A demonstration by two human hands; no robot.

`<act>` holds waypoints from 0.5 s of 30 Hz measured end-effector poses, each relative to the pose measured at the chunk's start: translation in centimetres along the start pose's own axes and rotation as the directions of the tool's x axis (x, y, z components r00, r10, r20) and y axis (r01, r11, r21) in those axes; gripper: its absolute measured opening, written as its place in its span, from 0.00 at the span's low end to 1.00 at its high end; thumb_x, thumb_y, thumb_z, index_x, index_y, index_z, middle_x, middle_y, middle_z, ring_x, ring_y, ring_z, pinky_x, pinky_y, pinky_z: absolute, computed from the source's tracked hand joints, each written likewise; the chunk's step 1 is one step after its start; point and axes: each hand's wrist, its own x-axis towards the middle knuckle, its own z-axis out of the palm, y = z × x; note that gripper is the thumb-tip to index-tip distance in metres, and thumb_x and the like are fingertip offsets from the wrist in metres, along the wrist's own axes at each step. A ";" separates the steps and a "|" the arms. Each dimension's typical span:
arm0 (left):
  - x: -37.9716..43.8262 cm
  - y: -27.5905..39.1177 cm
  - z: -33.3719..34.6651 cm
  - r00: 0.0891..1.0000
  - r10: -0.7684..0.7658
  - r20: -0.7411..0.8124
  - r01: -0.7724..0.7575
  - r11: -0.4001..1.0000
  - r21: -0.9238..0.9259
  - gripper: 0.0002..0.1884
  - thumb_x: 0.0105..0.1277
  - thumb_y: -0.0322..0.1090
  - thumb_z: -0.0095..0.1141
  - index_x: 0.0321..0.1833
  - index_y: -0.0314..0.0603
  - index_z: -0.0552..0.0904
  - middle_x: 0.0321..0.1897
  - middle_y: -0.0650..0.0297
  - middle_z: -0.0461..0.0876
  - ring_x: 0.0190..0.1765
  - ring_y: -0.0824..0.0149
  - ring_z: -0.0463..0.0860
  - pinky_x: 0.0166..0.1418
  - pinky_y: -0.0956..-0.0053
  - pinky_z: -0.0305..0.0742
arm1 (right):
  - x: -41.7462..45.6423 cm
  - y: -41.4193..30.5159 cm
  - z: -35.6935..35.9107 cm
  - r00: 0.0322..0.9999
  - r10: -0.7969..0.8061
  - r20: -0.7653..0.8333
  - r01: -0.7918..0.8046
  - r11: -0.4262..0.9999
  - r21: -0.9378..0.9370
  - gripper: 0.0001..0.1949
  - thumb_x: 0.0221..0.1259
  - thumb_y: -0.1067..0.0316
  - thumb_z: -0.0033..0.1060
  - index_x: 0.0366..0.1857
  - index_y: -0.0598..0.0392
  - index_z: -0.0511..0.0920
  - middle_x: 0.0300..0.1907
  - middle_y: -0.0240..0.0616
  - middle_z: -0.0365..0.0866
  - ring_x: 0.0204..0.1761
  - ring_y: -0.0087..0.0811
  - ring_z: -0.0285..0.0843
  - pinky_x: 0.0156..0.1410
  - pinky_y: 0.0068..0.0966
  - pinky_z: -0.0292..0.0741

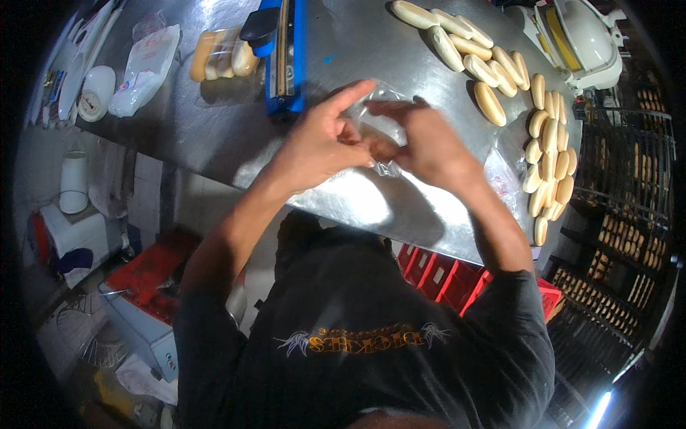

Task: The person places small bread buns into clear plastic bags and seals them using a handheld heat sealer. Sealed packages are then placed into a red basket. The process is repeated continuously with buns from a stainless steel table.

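Observation:
A clear plastic bag (387, 126) is between my two hands, over the stainless steel table (214, 145). My left hand (327, 139) grips its left side, with the thumb and index finger spread wide. My right hand (429, 142), slightly blurred, is on the bag's right side; its fingers partly hide the plastic. Beyond my left hand lies a blue impulse sealer (286, 64) with a black-topped lever piece. Left of the sealer is a clear bag of bread rolls (222, 56). Many loose elongated rolls (487, 104) lie on the table to the right of my hands.
A white dial scale (96, 94) and a stack of printed plastic bags (153, 67) stand at the left. Another printed bag (501, 174) lies by my right forearm. A white machine (587, 43) is at the far right; racks of bread (624, 236) are beyond. Red crates (442, 279) sit below the edge.

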 end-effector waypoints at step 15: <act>-0.3 0.3 -0.6 0.995 -0.049 -0.081 0.044 0.997 -0.060 0.49 0.56 0.16 0.67 0.85 0.40 0.63 0.30 0.70 0.75 0.35 0.79 0.76 0.45 0.80 0.76 | 2.1 24.4 4.1 0.899 0.437 0.007 -0.424 0.869 0.253 0.25 0.68 0.56 0.66 0.63 0.61 0.79 0.55 0.58 0.86 0.57 0.48 0.85 0.62 0.41 0.81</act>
